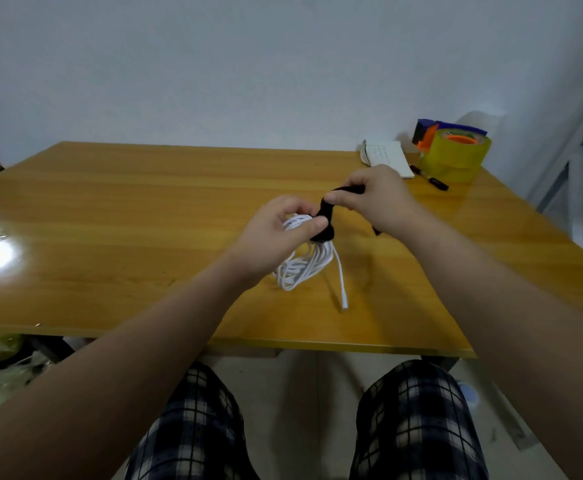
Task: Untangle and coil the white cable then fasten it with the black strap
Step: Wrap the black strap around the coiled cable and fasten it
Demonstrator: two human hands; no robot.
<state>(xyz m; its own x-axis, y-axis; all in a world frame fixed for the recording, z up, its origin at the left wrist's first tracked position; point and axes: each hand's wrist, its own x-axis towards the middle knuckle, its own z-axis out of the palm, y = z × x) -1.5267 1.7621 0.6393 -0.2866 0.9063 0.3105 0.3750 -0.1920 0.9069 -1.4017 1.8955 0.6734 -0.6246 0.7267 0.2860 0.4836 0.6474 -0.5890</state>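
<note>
the left hand [276,226] holds the coiled white cable [303,268] above the wooden bench [127,209], thumb pressed on the black strap [324,220] wrapped around the bundle's top. the loops and one loose end hang down toward the bench. the right hand [376,199] has its fingers pinched on the strap's free end. far right stand a small notebook [388,159], a black marker [430,178] and a tape dispenser [452,147].
</note>
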